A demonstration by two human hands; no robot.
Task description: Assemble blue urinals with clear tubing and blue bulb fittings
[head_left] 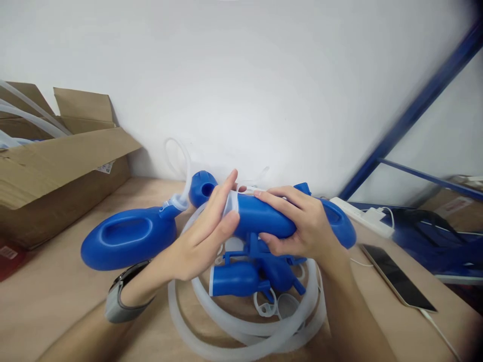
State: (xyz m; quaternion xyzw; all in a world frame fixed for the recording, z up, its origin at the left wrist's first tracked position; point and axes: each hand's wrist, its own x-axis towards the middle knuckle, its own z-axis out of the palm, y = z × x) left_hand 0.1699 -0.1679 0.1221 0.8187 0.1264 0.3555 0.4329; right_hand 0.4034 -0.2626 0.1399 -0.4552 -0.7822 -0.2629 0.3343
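Hose (311,294) at 6 o'clock; right hand (307,221) curls round blue container (258,215), seemingly bracing it against flat, outstretched left hand (204,239).

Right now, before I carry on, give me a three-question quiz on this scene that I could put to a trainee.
1. Multiple choice: on which wrist is the grey-strapped watch? (a) left, (b) right, (c) both.
2. True or false: the phone lies to the right of the coiled pale tubing.
3. Fill in the blank: the right hand grips a blue cylinder whose end nearest the left hand is ____ in colour.

Key: 1. (a); 2. true; 3. white.
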